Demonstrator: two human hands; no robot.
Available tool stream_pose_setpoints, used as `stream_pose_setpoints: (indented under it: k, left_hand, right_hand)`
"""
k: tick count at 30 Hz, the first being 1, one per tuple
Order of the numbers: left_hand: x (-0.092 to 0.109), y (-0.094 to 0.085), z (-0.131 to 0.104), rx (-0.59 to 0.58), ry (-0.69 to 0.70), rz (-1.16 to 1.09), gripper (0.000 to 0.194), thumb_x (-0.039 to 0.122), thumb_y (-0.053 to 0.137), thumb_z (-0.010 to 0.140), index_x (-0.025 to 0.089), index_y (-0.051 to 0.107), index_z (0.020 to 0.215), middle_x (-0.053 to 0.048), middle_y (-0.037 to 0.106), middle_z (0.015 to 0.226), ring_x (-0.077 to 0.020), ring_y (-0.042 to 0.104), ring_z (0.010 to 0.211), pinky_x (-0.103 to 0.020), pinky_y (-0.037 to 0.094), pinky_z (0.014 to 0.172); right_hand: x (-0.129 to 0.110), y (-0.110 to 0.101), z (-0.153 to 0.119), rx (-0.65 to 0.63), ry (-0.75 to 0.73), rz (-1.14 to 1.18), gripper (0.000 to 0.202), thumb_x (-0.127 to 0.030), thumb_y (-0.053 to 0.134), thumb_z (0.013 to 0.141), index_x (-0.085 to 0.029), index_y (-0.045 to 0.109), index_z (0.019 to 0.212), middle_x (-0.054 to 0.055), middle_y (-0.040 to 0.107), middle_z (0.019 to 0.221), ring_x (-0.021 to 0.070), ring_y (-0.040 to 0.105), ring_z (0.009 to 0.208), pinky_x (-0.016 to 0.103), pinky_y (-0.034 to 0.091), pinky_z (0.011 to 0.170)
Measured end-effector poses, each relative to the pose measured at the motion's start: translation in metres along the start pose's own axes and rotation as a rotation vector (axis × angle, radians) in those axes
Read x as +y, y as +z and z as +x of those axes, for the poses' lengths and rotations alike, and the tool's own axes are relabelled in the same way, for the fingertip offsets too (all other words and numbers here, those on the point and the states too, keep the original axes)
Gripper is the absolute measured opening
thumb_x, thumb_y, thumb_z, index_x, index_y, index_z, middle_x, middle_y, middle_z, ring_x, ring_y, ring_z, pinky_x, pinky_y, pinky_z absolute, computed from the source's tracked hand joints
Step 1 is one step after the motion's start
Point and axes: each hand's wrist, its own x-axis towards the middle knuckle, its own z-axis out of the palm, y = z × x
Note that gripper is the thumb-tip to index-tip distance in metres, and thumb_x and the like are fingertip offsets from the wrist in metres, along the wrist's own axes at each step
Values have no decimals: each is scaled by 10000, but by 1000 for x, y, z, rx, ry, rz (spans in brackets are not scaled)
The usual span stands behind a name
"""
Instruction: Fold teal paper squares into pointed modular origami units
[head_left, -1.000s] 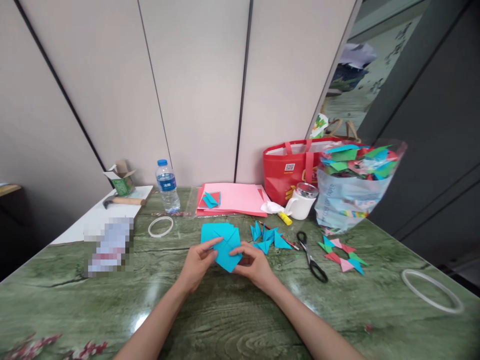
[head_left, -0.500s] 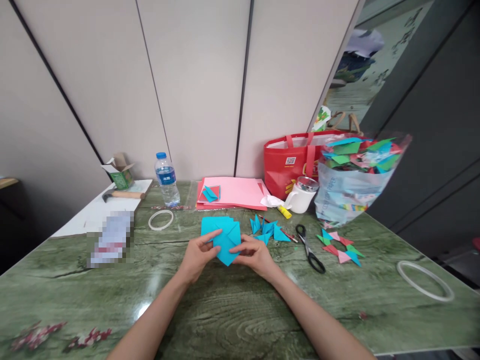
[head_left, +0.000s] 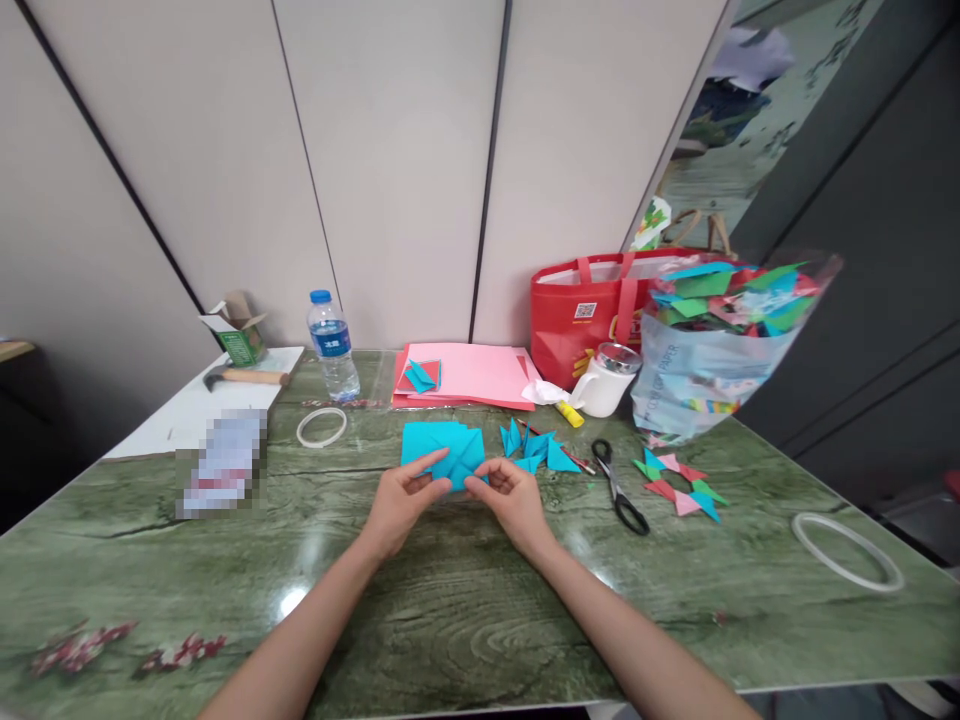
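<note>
Between my two hands is a piece of blue origami paper (head_left: 463,452) with crossing folds on its face. My left hand (head_left: 407,497) pinches its lower left part, thumb and fingers on the paper. At the lower right corner, the thumb and fingers of my right hand (head_left: 512,497) close on the same piece. More blue paper (head_left: 420,440) shows flat behind it, partly covered. Right of my right hand lie several folded blue paper pieces (head_left: 534,446). A folded blue piece (head_left: 421,376) also rests on the pink paper stack (head_left: 484,372) at the back.
Scissors (head_left: 619,487) and a ring of coloured folded paper (head_left: 682,484) lie at right, before a plastic bag of paper pieces (head_left: 697,370), a white mug (head_left: 606,383) and a red bag (head_left: 555,318). A water bottle (head_left: 332,350), hammer (head_left: 247,376) and white ring (head_left: 322,427) lie left.
The paper's lower point, which hung down between my hands, is now folded up, leaving a straighter bottom edge. My right hand has moved up slightly to that edge. The view has shifted slightly.
</note>
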Motion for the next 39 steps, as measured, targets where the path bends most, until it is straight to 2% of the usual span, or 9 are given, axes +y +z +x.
stream_pose_setpoints:
  k: [3, 9, 16, 20, 24, 31, 36, 39]
  left_hand:
    - [-1, 4, -1, 32, -6, 10, 565, 252, 761, 489, 184, 637, 1036, -55, 662, 991, -178, 594, 749, -276, 464, 714]
    - [-9, 6, -1, 59, -21, -13, 538, 257, 733, 545, 152, 621, 1061, -28, 687, 748, -142, 575, 625, -253, 465, 628]
    - [-7, 9, -2, 68, -24, -67, 515, 244, 734, 543, 158, 632, 1040, -43, 692, 863, -156, 608, 686, -260, 481, 682]
    - [-7, 7, -1, 97, -5, -77, 574, 240, 729, 549, 130, 595, 1096, -44, 698, 754, -149, 600, 628, -256, 483, 640]
    - [-8, 6, 0, 133, 24, -34, 548, 236, 727, 550, 121, 610, 1073, -23, 680, 652, -126, 569, 555, -233, 471, 571]
    - [-11, 6, -1, 130, 22, -27, 548, 238, 725, 557, 131, 605, 1081, -28, 687, 696, -130, 581, 584, -240, 479, 595]
    - [-5, 8, -3, 104, 20, -49, 500, 237, 740, 529, 151, 649, 1013, -52, 692, 838, -161, 604, 674, -259, 486, 655]
    - [-6, 8, -2, 58, 14, -43, 465, 271, 730, 554, 166, 656, 1001, -40, 688, 787, -148, 583, 645, -253, 473, 631]
  right_hand:
    - [1, 1, -1, 7, 5, 19, 241, -350, 694, 616, -187, 538, 701, -15, 602, 585, 151, 590, 562, 262, 451, 551]
    - [0, 3, -2, 26, 26, 75, 241, -325, 705, 608, -181, 543, 711, -28, 580, 587, 136, 584, 522, 255, 457, 524]
    - [-1, 3, -3, 69, 34, 82, 234, -302, 718, 589, -174, 555, 699, -21, 597, 581, 146, 602, 543, 255, 465, 531]
    - [-1, 2, -2, 66, 24, 77, 255, -303, 726, 573, -176, 559, 718, -10, 618, 610, 156, 611, 579, 268, 481, 566]
    - [-2, 2, -1, 79, 38, 122, 266, -305, 735, 554, -176, 549, 693, -23, 605, 566, 149, 607, 537, 266, 484, 546]
    - [-5, 3, -1, 71, 57, 123, 243, -309, 726, 568, -178, 536, 648, -26, 596, 548, 131, 582, 509, 254, 467, 529]
    - [-6, 1, -2, 21, -23, 83, 245, -275, 728, 571, -187, 523, 671, -33, 562, 627, 128, 573, 601, 234, 453, 557]
    - [-6, 0, -2, 26, -7, 89, 245, -276, 729, 573, -188, 522, 670, -40, 556, 593, 126, 568, 558, 239, 447, 545]
